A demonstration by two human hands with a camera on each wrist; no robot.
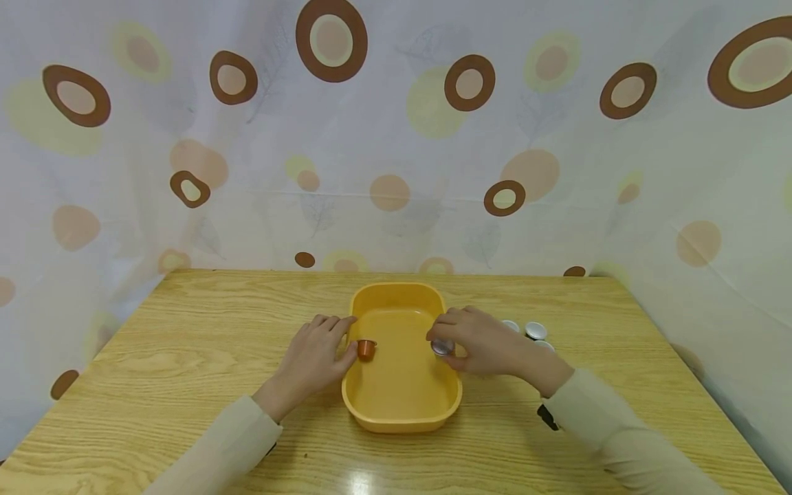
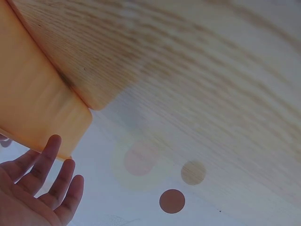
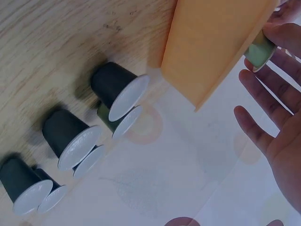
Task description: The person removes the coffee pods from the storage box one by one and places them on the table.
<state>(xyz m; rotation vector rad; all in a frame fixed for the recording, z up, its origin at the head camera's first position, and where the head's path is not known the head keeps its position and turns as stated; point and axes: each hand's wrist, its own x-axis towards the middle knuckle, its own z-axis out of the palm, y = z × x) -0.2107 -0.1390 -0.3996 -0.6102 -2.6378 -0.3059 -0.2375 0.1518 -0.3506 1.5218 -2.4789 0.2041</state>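
Note:
A yellow plastic bin [image 1: 403,421] stands on the table between both hands. My left hand [image 1: 314,354] rests at its left rim. In the left wrist view, that hand's extended fingers [image 2: 55,149] lie against the outside wall. Inside the bin, close to the left thumb, is a copper-orange coffee capsule [image 1: 366,352]. My right hand [image 1: 479,342] pinches another coffee capsule [image 1: 442,348] at the right rim. It has a silvery lid, and its body looks green [image 3: 259,51] in the right wrist view.
Several more coffee capsules with white lids [image 1: 535,331] stand right of the bin, partly behind the right hand. Some are black [image 3: 113,84], one is green [image 3: 107,117]. A patterned cloth [image 1: 390,227] hangs behind the wooden table [image 1: 247,309].

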